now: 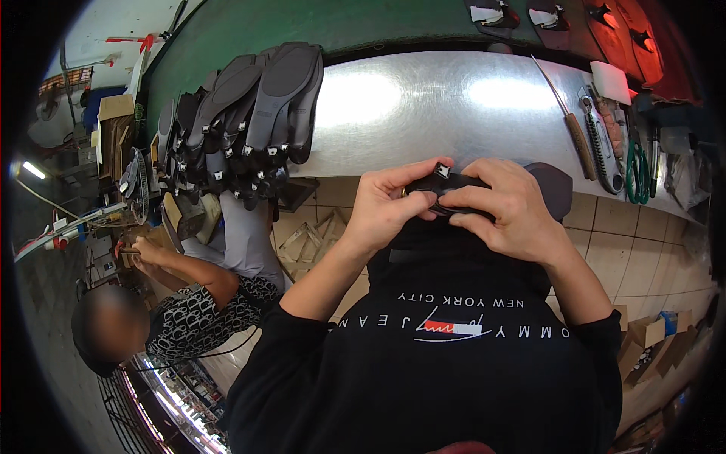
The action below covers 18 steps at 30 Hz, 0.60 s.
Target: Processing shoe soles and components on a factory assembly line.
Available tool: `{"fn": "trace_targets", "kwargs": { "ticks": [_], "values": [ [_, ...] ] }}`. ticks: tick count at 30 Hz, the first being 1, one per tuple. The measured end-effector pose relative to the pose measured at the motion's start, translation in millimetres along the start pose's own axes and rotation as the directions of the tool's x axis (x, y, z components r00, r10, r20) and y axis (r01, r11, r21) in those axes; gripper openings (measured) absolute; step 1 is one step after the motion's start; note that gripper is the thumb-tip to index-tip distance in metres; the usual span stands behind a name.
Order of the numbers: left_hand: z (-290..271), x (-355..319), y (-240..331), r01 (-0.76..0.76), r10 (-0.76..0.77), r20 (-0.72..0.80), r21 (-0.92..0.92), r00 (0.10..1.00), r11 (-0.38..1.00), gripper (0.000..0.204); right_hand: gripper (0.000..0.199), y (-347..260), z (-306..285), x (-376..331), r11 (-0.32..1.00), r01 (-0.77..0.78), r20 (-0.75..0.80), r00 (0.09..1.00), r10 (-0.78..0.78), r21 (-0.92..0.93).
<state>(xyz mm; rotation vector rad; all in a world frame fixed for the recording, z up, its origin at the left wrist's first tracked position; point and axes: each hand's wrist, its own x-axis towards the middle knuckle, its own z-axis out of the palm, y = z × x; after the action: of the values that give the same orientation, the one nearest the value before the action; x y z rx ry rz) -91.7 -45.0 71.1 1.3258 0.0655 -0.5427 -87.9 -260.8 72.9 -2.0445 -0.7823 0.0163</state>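
Observation:
In front of my chest, just off the near edge of the metal table, I hold a black sandal [550,189] between both hands. Its rounded dark sole sticks out past my right hand, and a dark strap piece with a small silver ornament [442,171] shows at the left end. My left hand [389,203] pinches that end with thumb and fingers. The fingers of my right hand [508,203] are bent over the strap, thumb underneath. My fingers cover much of the sandal's middle.
Dark sandals [283,98] lie heaped at the table's [431,98] left. At its right are a wooden-handled awl [578,144], a utility knife [605,151] and green-handled scissors [639,174]. More sandals [491,15] rest beyond. A co-worker [212,295] works at the left; cardboard boxes [650,340] stand lower right.

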Motion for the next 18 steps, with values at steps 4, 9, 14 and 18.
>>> {"fn": "trace_targets", "kwargs": {
  "ticks": [4, 9, 14, 18],
  "values": [
    [-0.4, 4.3, 2.6, 0.09, -0.091, -0.036, -0.038, 0.995, 0.995, 0.042, 0.027, -0.2, 4.7, -4.5, 0.991, -0.088, 0.001, 0.996, 0.088, 0.106],
    [1.1, 8.0, 5.0, 0.118, -0.118, -0.047, 0.002, 0.992, 0.993, 0.041, 0.027, 0.2, 13.0, -9.2, 0.969, -0.174, -0.058, 0.981, 0.187, 0.173],
    [4.1, 10.3, 9.6, 0.13, -0.129, -0.065, 0.01, 0.989, 0.991, 0.04, 0.023, 1.4, 16.5, -8.5, 0.968, -0.17, -0.129, 0.972, 0.196, 0.186],
    [5.1, 11.4, 8.2, 0.103, -0.102, -0.073, 0.007, 0.992, 0.995, 0.04, 0.021, 1.1, 20.5, -11.0, 0.96, -0.177, -0.176, 0.96, 0.217, 0.218]
  ]
}}
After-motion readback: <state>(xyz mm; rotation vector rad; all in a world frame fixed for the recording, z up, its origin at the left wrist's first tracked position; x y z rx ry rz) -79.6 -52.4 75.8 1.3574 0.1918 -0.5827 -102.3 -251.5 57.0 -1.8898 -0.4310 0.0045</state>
